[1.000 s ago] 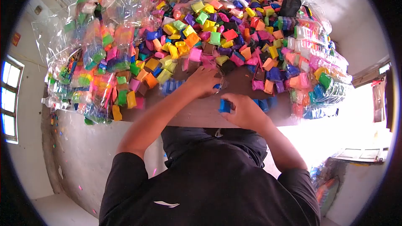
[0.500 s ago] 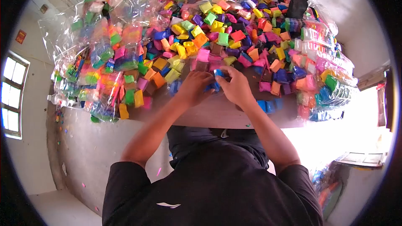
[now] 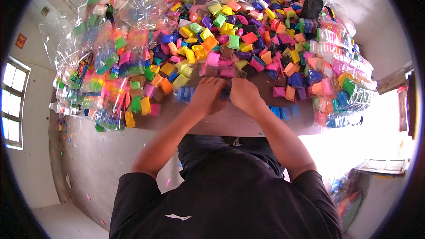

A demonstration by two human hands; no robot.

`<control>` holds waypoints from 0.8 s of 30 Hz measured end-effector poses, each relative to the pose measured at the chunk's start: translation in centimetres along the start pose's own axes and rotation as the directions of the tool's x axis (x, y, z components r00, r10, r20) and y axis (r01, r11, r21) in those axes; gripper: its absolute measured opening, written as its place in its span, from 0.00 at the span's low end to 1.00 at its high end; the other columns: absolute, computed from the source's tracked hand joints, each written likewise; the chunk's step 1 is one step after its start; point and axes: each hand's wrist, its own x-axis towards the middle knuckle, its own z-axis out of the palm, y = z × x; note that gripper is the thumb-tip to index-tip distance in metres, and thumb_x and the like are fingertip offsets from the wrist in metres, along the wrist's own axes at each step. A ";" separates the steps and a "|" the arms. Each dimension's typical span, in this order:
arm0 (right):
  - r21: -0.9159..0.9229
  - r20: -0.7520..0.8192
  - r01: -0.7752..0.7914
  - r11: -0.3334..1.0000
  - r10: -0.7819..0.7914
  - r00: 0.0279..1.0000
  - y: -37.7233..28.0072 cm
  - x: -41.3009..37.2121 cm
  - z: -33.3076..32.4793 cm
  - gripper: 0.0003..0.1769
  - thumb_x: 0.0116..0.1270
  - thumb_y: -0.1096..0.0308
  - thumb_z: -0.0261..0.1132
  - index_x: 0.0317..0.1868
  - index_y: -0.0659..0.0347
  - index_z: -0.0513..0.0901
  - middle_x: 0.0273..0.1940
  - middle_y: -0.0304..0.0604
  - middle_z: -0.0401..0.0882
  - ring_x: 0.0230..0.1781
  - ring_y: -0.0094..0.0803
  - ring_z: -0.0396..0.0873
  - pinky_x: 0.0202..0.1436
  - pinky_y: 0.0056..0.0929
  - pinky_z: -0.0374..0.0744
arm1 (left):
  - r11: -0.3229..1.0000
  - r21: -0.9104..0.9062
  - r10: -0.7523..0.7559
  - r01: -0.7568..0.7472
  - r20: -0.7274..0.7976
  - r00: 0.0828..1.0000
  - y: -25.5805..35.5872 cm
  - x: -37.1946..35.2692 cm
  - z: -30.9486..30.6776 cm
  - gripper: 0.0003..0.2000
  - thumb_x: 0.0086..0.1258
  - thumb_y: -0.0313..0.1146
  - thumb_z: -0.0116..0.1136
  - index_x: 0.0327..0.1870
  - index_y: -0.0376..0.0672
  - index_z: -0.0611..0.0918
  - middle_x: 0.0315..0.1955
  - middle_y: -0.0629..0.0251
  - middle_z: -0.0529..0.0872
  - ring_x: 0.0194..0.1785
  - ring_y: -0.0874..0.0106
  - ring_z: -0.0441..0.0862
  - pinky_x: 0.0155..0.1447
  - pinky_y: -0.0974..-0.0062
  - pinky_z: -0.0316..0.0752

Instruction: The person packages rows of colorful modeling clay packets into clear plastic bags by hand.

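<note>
My left hand (image 3: pixel 209 96) is low over the table's near edge, its fingers curled around small blue wrapped packets (image 3: pixel 226 92) that show only as a dark blue strip between the hands. Close beside it, my right hand (image 3: pixel 245 94) is closed with the fingers pinched and turned down; what they pinch is hidden. A row of blue packets (image 3: pixel 184 94) in clear film lies left of my left hand. Just beyond my fingers sit pink packets (image 3: pixel 213 59) that look like modelling clay. More blue packets (image 3: pixel 280 113) rest right of my right wrist.
A large heap of wrapped packets (image 3: pixel 208 43) in many colours covers the table (image 3: pixel 203 126). Clear bags of packets are piled at the left (image 3: pixel 102 84) and the right (image 3: pixel 338 66). A black pouch (image 3: pixel 312 5) lies on the heap at the back right.
My right hand has closed and turned down; the blue packet seen at its fingertips is now hidden. My left hand has shifted slightly right, uncovering more of the blue row.
</note>
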 end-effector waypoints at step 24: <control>-0.050 0.174 0.153 0.987 -0.142 0.975 7.8 -9.9 -4.0 0.31 0.59 0.70 0.73 0.65 0.60 0.80 0.57 0.55 0.79 0.58 0.51 0.80 0.62 0.45 0.80 | 0.990 -0.086 0.130 -0.113 0.217 0.968 0.5 1.1 0.1 0.21 0.61 0.37 0.72 0.56 0.49 0.84 0.59 0.62 0.81 0.66 0.57 0.77 0.71 0.53 0.69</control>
